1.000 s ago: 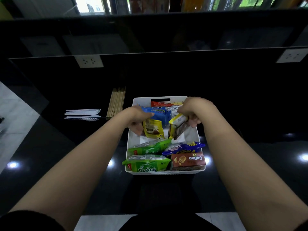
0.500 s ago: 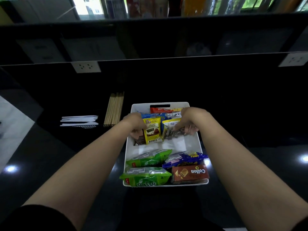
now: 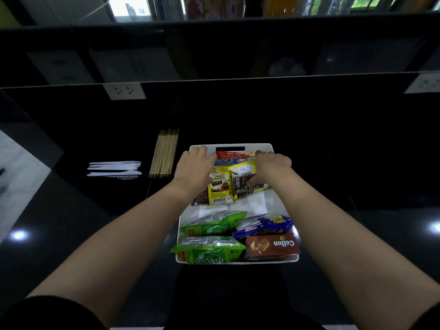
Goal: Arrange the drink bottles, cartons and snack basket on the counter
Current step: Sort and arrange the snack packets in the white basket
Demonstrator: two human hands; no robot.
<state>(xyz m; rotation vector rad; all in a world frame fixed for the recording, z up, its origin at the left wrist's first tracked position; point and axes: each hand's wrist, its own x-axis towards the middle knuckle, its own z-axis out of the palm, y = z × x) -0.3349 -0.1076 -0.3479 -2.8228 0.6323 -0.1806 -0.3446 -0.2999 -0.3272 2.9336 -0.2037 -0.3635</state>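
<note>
While I watched through the head camera, the white snack basket [image 3: 273, 203] sat on the black table [image 3: 71, 222] straight ahead of me, between both outstretched forearms. My left hand [image 3: 194, 166] lay at the far-left corner, its fingers reaching fairly straight to the rim, its inner edge pressed against a yellow packet [image 3: 220, 186] standing upright. My right hand [image 3: 271, 165] was curled at the far-right side, thumb and fingers grasping a second packet [image 3: 245, 179] with a yellow top and a dark printed face, just beside the first. Behind these two stood a red packet [image 3: 234, 154] against the far wall, under the handle slot. Nearer me, two green packets [image 3: 214, 222] lay on the left, a blue packet [image 3: 264, 226] and a brown Collon box [image 3: 272, 246] on the right. Left of the basket, apart from it, lay a bundle of wooden sticks [image 3: 165, 153] and some white utensils [image 3: 114, 168].
</note>
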